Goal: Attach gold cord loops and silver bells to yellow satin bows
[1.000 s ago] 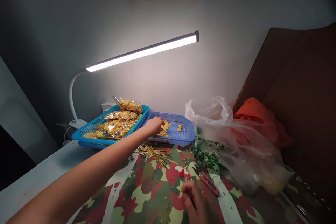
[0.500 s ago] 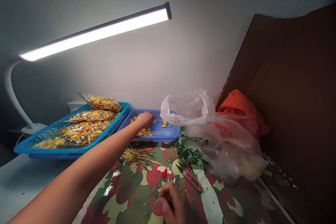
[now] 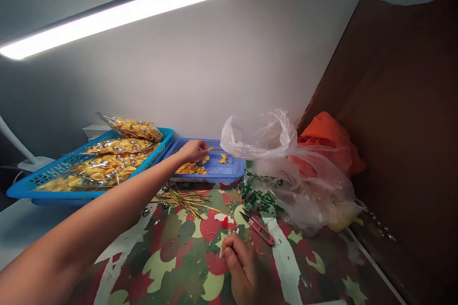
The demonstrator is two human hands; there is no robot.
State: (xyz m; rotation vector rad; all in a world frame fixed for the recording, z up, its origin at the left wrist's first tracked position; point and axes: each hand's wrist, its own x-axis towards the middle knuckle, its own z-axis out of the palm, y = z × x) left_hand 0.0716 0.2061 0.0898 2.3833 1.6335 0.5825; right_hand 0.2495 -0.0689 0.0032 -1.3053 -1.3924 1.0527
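My left hand point(image 3: 194, 151) is over the small blue basket point(image 3: 229, 171), its fingers pinched together at a small yellow ribbon-like piece point(image 3: 210, 149). Below that hand lies a heap of yellow ribbon-like pieces point(image 3: 189, 168), and a separate yellow bow-shaped piece point(image 3: 223, 158) rests to the right in the basket. My right hand point(image 3: 241, 267) is closed near the front of the patterned tabletop, thumb against forefinger; whatever it may hold is too small to make out. Just above it are a red bit point(image 3: 224, 222) and pink-handled thread snips point(image 3: 259, 228).
At left, a larger blue basket point(image 3: 21, 190) holds clear bags of yellow pieces point(image 3: 110, 167). Gold twist ties point(image 3: 186, 200) lie before the small basket. A clear plastic bag point(image 3: 307, 190), orange cloth point(image 3: 324, 138) and cardboard point(image 3: 393, 105) stand right. A lit lamp point(image 3: 143, 7) hangs above.
My left hand has risen off the heap, its fingers now pinched at a yellow piece. My right hand stays closed near the same spot. The view has tipped downward slightly.
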